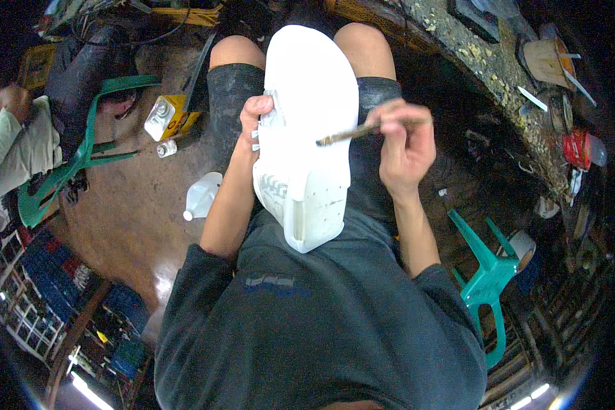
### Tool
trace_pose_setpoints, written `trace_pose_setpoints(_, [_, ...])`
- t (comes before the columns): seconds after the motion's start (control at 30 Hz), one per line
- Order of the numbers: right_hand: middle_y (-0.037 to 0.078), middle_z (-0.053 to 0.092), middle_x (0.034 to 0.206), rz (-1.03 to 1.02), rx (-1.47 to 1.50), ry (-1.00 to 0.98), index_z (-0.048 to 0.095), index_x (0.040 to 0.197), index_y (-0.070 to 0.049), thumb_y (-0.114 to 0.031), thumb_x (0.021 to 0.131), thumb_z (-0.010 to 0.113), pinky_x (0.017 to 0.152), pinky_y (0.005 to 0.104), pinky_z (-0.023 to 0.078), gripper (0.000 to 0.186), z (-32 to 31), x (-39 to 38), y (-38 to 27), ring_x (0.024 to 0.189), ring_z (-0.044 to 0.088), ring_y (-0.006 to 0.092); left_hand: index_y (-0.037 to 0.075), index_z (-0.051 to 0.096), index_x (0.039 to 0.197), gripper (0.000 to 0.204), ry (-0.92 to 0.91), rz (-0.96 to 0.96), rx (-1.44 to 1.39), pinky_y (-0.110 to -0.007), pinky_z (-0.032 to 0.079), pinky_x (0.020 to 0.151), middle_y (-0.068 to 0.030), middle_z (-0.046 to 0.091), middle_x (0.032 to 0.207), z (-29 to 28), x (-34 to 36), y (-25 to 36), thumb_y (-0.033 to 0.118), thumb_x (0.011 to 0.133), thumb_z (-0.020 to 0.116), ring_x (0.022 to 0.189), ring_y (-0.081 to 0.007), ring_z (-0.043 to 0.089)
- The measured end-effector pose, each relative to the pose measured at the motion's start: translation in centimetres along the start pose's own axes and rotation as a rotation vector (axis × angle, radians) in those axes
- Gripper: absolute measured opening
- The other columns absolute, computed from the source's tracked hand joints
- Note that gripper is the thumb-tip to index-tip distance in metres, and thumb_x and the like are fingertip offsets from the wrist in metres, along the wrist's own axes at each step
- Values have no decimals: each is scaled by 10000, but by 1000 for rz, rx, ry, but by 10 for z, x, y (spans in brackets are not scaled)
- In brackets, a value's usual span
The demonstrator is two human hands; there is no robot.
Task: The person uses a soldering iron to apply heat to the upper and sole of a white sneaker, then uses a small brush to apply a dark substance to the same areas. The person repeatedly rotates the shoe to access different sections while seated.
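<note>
A large white shoe [312, 89] lies over my lap, toe end pointing away and heel end close to my belly. Glare washes out much of its upturned face; dark smudges show near the heel. My left hand [254, 116] grips its left edge, thumb on top and the other fingers partly hidden behind it. Between the fingers of my right hand [408, 143] is a slim brush [348, 134], slanting left over the shoe. Its dark bristle tip is at the middle of the white face; whether it touches, I cannot tell.
To the right runs a worn, glue-crusted bench [488, 75] with a tub [548, 61] on it. A green plastic stool [488, 273] stands at right. On the floor at left are a yellow-and-white can [167, 117] and a translucent jug [203, 195]. Another person [27, 130] sits at far left.
</note>
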State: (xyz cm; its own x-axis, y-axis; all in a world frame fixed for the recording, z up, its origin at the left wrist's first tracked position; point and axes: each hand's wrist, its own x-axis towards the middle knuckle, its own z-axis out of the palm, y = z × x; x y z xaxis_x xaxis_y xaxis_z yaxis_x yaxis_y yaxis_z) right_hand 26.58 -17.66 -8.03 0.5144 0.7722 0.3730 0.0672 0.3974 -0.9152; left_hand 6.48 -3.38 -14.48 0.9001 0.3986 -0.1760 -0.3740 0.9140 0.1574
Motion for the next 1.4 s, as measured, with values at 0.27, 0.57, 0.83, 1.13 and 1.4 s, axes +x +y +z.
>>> trace_pose_setpoints(0.27, [81, 716, 997, -120, -15, 72, 626, 1156, 4, -66, 1104, 642, 803, 269, 564, 89, 30, 39, 11, 848, 689, 127, -143, 465, 1550, 950, -87, -33, -25, -518, 632, 1043, -324, 681, 1395, 1, 0, 2, 342, 795, 776, 1174, -422, 757])
trace_pose_setpoints(0.57, [80, 720, 1079, -72, -66, 112, 630, 1202, 1, -74, 1109, 646, 845, 278, 580, 120, 26, 80, 51, 898, 695, 125, -118, 416, 1587, 975, -177, -38, -233, -592, 601, 1064, -329, 654, 1416, -6, -2, 0, 323, 792, 769, 1230, -476, 707])
trace_pose_setpoints(0.83, [151, 696, 1015, -101, -52, 43, 584, 1132, 1, 20, 1080, 603, 883, 365, 579, 59, -15, 10, 16, 930, 690, 229, -115, 479, 1553, 912, -158, -42, -126, -553, 638, 1017, -317, 697, 1365, -3, -7, 2, 324, 813, 783, 1139, -436, 761])
trace_pose_setpoints(1.13, [76, 748, 1043, -493, -633, 898, 709, 1075, 11, -135, 1039, 772, 845, 308, 570, 163, -191, 142, -126, 909, 675, 141, -121, 453, 1563, 889, -99, -59, -156, -534, 664, 926, -326, 711, 1320, -9, 2, 10, 327, 859, 759, 1026, -389, 781])
trace_pose_setpoints(1.4, [101, 753, 1246, -102, -1787, 544, 881, 1024, -136, -502, 830, 901, 1089, 442, 481, 414, -260, 223, -133, 1222, 579, 367, -126, 430, 1573, 869, -148, -82, -179, -518, 688, 845, -334, 723, 1280, -6, 0, 8, 330, 900, 737, 926, -346, 800])
